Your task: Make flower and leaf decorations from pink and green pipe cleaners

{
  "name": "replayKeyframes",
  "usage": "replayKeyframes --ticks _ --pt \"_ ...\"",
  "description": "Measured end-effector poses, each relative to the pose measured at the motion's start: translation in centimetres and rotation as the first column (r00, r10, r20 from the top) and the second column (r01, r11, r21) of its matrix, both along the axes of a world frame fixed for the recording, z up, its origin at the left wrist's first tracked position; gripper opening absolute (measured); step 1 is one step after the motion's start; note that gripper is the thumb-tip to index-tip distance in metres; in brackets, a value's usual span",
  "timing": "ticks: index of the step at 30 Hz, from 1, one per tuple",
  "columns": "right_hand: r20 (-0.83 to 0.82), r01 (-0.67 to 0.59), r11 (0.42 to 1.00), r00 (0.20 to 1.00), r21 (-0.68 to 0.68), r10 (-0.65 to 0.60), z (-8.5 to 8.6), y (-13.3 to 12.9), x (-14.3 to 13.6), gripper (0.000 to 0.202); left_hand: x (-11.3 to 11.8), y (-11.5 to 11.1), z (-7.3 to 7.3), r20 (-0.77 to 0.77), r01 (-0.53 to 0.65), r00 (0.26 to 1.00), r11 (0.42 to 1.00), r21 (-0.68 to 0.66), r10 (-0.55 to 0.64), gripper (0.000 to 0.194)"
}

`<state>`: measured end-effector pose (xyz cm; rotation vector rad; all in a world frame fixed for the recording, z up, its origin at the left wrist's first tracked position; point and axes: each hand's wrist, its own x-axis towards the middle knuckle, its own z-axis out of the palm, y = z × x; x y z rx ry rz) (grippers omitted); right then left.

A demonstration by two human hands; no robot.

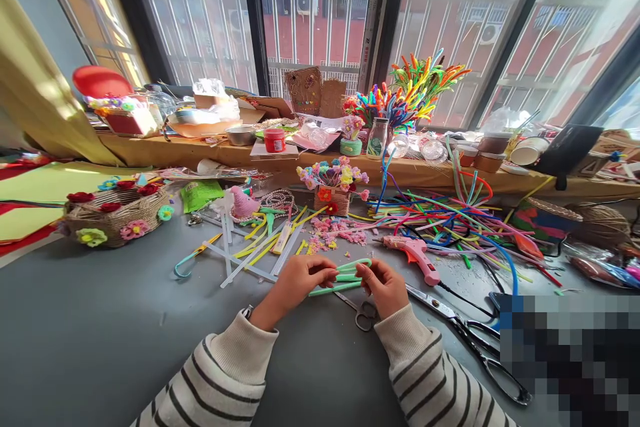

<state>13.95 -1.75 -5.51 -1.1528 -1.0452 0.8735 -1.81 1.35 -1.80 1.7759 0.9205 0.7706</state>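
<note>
Mint-green pipe cleaners (pixel 346 277), bent into loops, stretch between my two hands at the middle of the grey table. My left hand (pixel 301 282) pinches them from the left, thumb against fingers. From the right, my right hand (pixel 384 285) pinches the other end. One green length runs out below my left fingers. Small scissors (pixel 364 315) lie just under the pipe cleaners, partly behind my right hand. A pink glue gun (pixel 414 255) rests beyond my right hand, and large metal scissors (pixel 467 328) lie to its right.
Glue sticks (pixel 240 265) and pink scraps (pixel 337 232) lie ahead. Many coloured pipe cleaners (pixel 450 220) spread at the right. A flower-trimmed basket (pixel 117 213) stands at the left, a small flower pot (pixel 334 200) in the centre. Crowded ledge (pixel 200 152) behind; pixelated patch at lower right.
</note>
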Motion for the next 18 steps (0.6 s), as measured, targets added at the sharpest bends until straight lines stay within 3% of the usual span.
replayKeyframes --ticks 6,12,15,18 --pt "-0.241 -0.097 0.995 0.967 -0.022 0.089 0.09 0.32 0.19 0.028 0.08 -0.07 -0.05 -0.007 0.058 0.998 0.997 -0.051 -0.058 0.023" --pt "-0.592 -0.216 0.976 0.791 -0.029 0.157 0.36 0.29 0.02 0.020 0.23 -0.42 0.32 -0.037 0.153 0.987 0.983 -0.104 -0.158 0.024" --pt "-0.616 -0.249 0.968 0.764 -0.009 0.191 0.40 0.25 -0.10 0.016 0.29 -0.67 0.60 -0.032 0.172 0.984 0.980 -0.105 -0.176 0.023" --pt "-0.531 -0.213 0.977 0.831 -0.032 0.164 0.19 0.30 -0.16 0.015 0.26 -0.73 0.68 -0.073 0.197 0.976 0.977 -0.082 -0.203 0.024"
